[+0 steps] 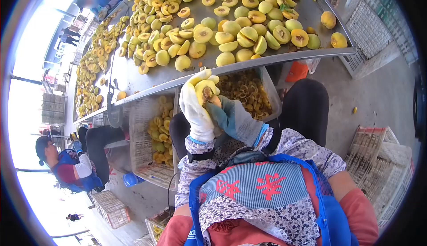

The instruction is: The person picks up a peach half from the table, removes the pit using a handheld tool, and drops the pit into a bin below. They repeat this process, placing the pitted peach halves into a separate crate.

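Observation:
My left hand, in a white and yellow glove, is closed around a halved yellow fruit just in front of the table's metal edge. The cut side shows a brown centre. My right hand, in a grey-green glove, presses against the lower right of this fruit; its fingers are closed, and whatever tool they hold is hidden. Many halved and whole yellow-green fruits lie on the metal table beyond my hands.
Below the table edge stand a crate of fruit halves and a white bin of brownish scraps. A co-worker sits at the left. Stacked crates stand at the right, a blue object on the floor.

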`<state>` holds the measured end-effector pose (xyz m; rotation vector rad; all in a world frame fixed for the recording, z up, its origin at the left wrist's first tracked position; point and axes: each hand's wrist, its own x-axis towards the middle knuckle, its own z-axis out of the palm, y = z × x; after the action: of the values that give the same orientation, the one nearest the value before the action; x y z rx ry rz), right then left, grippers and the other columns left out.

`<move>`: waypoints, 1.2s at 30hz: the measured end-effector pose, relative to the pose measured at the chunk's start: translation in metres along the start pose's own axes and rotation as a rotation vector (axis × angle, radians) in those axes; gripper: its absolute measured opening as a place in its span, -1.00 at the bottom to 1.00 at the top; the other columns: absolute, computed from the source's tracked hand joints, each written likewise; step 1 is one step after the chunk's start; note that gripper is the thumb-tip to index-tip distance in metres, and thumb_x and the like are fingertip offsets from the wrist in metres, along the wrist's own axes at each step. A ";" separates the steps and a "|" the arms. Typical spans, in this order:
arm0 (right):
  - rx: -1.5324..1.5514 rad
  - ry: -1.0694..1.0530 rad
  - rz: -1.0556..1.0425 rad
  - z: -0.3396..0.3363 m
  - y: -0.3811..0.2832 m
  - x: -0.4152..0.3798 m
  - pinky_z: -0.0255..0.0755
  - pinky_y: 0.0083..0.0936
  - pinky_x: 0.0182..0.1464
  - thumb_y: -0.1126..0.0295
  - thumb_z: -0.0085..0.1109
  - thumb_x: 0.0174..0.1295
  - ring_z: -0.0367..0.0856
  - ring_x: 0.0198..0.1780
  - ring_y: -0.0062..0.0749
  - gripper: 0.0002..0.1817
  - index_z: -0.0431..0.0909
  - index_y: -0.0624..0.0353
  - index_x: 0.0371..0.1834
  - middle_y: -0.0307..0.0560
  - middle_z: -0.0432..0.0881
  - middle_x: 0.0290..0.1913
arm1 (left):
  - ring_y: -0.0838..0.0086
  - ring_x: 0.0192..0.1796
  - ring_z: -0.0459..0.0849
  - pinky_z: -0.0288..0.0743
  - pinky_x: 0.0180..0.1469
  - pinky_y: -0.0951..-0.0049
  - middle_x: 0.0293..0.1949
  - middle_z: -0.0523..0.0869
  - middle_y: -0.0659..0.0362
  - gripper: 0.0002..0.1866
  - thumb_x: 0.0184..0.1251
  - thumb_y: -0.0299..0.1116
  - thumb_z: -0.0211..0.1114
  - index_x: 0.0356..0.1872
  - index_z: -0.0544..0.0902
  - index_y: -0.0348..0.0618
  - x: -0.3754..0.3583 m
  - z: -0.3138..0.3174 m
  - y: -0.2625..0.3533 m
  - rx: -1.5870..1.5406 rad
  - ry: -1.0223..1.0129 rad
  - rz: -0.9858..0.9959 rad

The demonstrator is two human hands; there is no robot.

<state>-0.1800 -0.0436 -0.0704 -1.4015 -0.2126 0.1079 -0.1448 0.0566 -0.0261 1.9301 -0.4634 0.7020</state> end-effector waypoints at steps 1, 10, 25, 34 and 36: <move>-0.022 -0.013 0.008 -0.001 -0.002 -0.001 0.55 -0.26 -0.14 -0.04 0.00 0.50 0.74 -0.22 0.02 -0.49 0.60 0.26 0.02 0.20 0.71 -0.32 | 0.44 -0.26 0.73 0.60 -0.24 0.50 -0.15 0.73 0.02 -0.84 0.35 -0.63 0.16 -0.10 0.60 -0.41 -0.001 -0.002 0.000 -0.100 -0.033 -0.110; 0.077 -0.018 0.094 0.000 -0.007 -0.004 0.55 -0.32 -0.16 -0.12 -0.01 0.49 0.72 -0.25 -0.25 -0.40 0.61 0.32 -0.09 0.05 0.71 -0.35 | 0.31 -0.15 0.74 0.65 -0.09 0.39 -0.14 0.76 -0.06 -0.49 0.58 -0.02 0.03 0.06 0.64 -0.33 0.007 0.011 0.027 -0.536 0.215 -0.608; 0.781 -0.704 0.938 -0.042 -0.031 0.004 0.03 -0.69 -0.74 -0.15 -0.19 0.52 0.09 -0.76 -0.76 -0.49 0.37 -0.02 -0.45 -0.48 0.20 -0.70 | 0.22 -0.45 0.72 0.64 -0.33 0.36 -0.39 0.73 -0.08 -0.55 0.54 -0.13 0.06 -0.10 0.66 -0.44 0.015 -0.021 -0.009 -0.747 -0.330 -0.771; 0.385 -0.571 0.913 -0.042 -0.037 0.004 0.04 -0.64 -0.71 -0.16 -0.15 0.48 0.12 -0.73 -0.72 -0.51 0.39 -0.03 -0.43 -0.47 0.22 -0.68 | 0.25 -0.45 0.75 0.64 -0.36 0.42 -0.36 0.77 -0.08 -0.56 0.55 -0.15 0.05 -0.09 0.68 -0.41 0.011 -0.019 -0.017 -0.666 -0.337 -0.844; 0.631 -0.658 0.948 -0.039 -0.022 0.004 0.06 -0.61 -0.69 -0.19 -0.17 0.46 0.13 -0.72 -0.70 -0.50 0.40 -0.04 -0.41 -0.46 0.24 -0.66 | 0.26 -0.45 0.76 0.63 -0.35 0.44 -0.36 0.77 -0.07 -0.56 0.55 -0.15 0.05 -0.09 0.68 -0.41 0.006 -0.016 -0.016 -0.752 -0.283 -0.863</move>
<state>-0.1692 -0.0847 -0.0541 -0.6909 -0.0247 1.3143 -0.1353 0.0777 -0.0278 1.2992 -0.0079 -0.2906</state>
